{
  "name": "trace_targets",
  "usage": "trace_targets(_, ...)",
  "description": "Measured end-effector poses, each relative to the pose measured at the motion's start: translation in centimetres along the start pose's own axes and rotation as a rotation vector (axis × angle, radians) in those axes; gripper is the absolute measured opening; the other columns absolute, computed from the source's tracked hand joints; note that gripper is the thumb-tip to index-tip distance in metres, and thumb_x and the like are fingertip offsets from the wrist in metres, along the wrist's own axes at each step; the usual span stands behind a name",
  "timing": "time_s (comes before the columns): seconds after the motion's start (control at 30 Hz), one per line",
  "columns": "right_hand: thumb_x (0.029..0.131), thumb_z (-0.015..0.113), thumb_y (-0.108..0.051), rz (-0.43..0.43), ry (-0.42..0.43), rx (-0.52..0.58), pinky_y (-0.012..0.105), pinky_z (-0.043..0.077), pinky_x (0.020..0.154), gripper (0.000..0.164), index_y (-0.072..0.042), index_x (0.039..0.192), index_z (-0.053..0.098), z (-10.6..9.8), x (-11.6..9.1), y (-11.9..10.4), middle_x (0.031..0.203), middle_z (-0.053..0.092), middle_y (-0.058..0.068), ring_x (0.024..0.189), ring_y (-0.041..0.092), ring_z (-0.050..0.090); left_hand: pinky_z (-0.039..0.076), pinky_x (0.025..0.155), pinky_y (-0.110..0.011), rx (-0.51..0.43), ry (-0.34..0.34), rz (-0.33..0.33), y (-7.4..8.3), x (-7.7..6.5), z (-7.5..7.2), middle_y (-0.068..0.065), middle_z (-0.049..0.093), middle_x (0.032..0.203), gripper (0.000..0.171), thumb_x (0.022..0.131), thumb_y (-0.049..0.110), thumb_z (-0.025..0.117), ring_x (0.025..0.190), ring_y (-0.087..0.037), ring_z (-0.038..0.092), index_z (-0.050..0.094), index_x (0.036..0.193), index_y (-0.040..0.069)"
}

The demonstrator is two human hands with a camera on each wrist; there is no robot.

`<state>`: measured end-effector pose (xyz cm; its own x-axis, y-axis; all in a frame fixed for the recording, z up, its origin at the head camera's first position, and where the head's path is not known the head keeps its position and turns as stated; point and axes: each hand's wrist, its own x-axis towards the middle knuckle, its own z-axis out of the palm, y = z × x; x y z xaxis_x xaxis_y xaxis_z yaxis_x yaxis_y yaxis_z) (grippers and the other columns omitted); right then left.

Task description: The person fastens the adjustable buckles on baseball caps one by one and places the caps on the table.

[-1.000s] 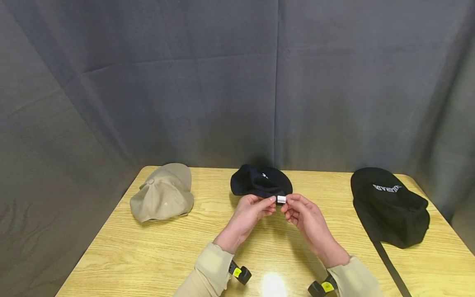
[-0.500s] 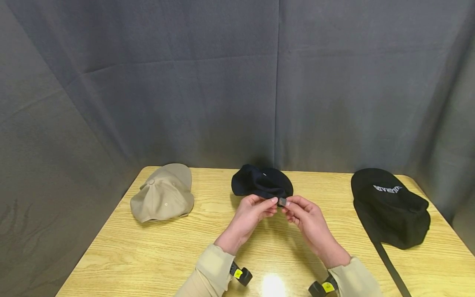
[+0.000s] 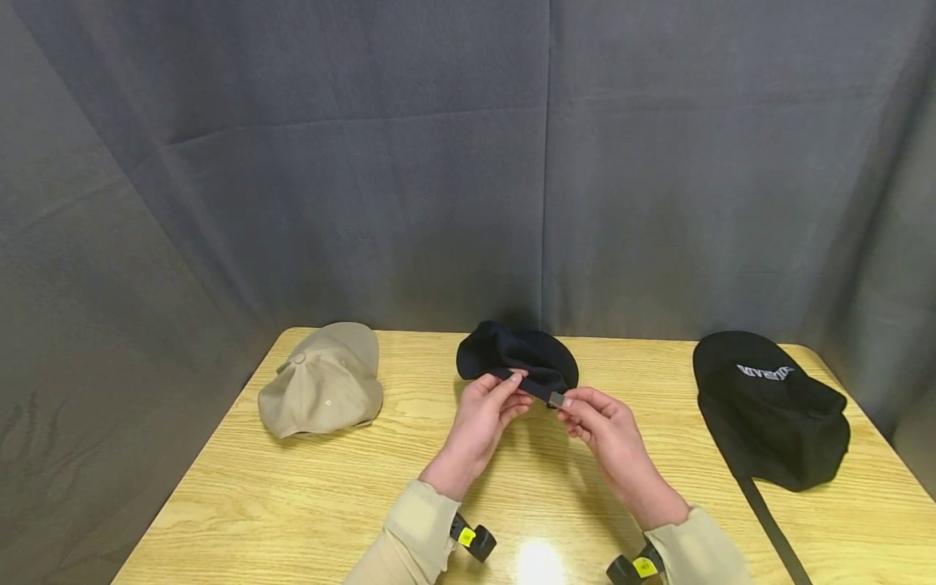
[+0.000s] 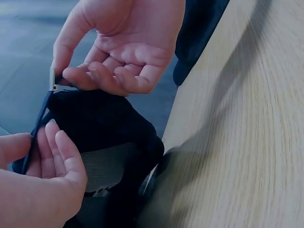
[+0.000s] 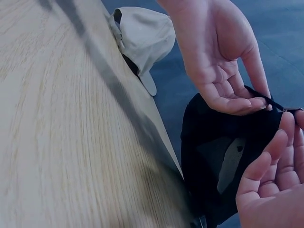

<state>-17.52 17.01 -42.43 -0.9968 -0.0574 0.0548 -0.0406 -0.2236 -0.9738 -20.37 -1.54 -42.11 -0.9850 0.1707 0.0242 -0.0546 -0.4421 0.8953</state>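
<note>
A dark navy cap (image 3: 519, 349) sits at the back middle of the table, its rear strap (image 3: 534, 388) stretched between both hands. My left hand (image 3: 475, 426) pinches the strap between thumb and fingers, left of the metal buckle (image 3: 558, 399). At that buckle, my right hand (image 3: 610, 431) grips with thumb and forefinger. The left wrist view shows the buckle (image 4: 52, 79) as a pale plate at the right thumb, with the strap (image 4: 40, 114) running down to the left fingers. Inside the cap, a light lining panel (image 5: 232, 161) shows in the right wrist view.
A beige cap (image 3: 322, 382) lies at the left of the wooden table (image 3: 292, 504). On the right is a black cap (image 3: 775, 414) with white lettering, its long strap (image 3: 771, 528) trailing toward the front. A grey curtain (image 3: 439, 179) hangs behind the table.
My left hand has slid left and slightly up along the strap, exposing a length of it. The buckle's bright silver face has turned and now looks grey; my right hand stays at it.
</note>
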Motion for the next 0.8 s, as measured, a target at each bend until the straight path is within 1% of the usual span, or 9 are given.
trace_targets(0.17,0.101,0.064,-0.008,-0.015,0.013,0.001,0.026,0.053,0.07,0.014,0.006,0.102,0.065,-0.1,-0.1,0.0,0.086,0.068,0.007,0.076,0.014,0.06,0.056,0.082,-0.026,-0.026,0.004,0.006,0.4,0.0,-0.3,-0.009,0.065,0.094,0.018,0.102,0.002,0.058,0.085,-0.017,0.067,0.06,0.117,-0.008)
trace_targets(0.3,0.101,0.064,-0.009,-0.029,0.023,-0.008,0.026,0.052,0.069,0.017,0.008,0.103,0.064,-0.1,-0.1,0.0,0.088,0.067,0.01,0.076,0.018,0.059,0.056,0.086,-0.028,-0.051,-0.02,0.009,0.7,0.1,-0.4,-0.01,0.065,0.101,0.016,0.102,0.001,0.057,0.089,-0.018,0.068,0.06,0.117,-0.006)
trace_targets(0.5,0.1,0.065,-0.009,-0.029,0.04,-0.007,0.027,0.052,0.07,0.017,0.008,0.102,0.064,-0.2,-0.2,0.0,0.089,0.066,0.011,0.077,0.018,0.058,0.055,0.091,-0.031,-0.121,-0.036,0.016,1.0,0.1,-0.5,-0.014,0.066,0.112,0.014,0.102,-0.004,0.054,0.092,-0.018,0.067,0.058,0.115,0.0)
trace_targets(0.63,0.101,0.064,-0.01,-0.026,0.047,-0.008,0.028,0.053,0.071,0.019,0.009,0.103,0.063,-0.3,-0.2,-0.1,0.09,0.066,0.012,0.078,0.019,0.058,0.053,0.094,-0.032,-0.18,-0.015,0.025,1.3,0.2,-0.5,-0.013,0.066,0.111,0.014,0.102,-0.003,0.053,0.093,-0.018,0.068,0.057,0.114,0.002)
trace_targets(0.8,0.101,0.063,-0.008,-0.027,0.057,-0.006,0.027,0.052,0.069,0.018,0.01,0.103,0.061,-0.4,-0.2,-0.1,0.089,0.065,0.012,0.077,0.02,0.057,0.054,0.092,-0.032,-0.221,0.008,0.038,1.7,0.3,-0.6,-0.011,0.064,0.107,0.017,0.104,0.002,0.052,0.092,-0.017,0.066,0.052,0.121,-0.002)
